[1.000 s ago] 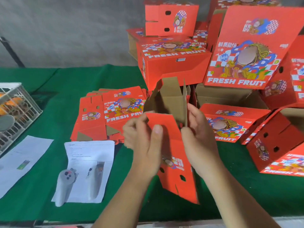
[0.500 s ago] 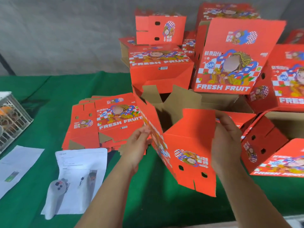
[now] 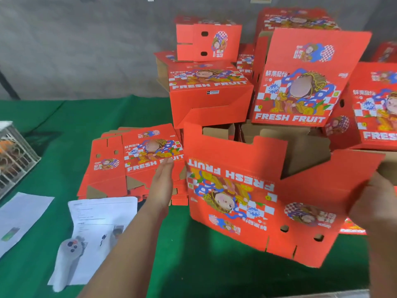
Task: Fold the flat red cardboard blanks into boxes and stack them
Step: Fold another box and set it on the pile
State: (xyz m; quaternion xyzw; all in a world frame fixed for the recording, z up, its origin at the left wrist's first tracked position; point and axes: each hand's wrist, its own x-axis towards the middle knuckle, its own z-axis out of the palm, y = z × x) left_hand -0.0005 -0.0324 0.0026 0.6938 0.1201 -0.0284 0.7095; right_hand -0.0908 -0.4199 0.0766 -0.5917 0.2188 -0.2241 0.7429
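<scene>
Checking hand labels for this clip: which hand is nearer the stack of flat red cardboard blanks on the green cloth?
Left. The left hand reaches out with straight fingers over the stack of flat red cardboard blanks, while the right hand grips the far edge of the half-opened red cardboard box, well right of it.

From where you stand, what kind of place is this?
Probably a fruit-packing workspace: folded red FRESH FRUIT boxes piled by a grey wall, a stack of flat blanks on a green-covered table, and a wire crate at its edge.
</scene>
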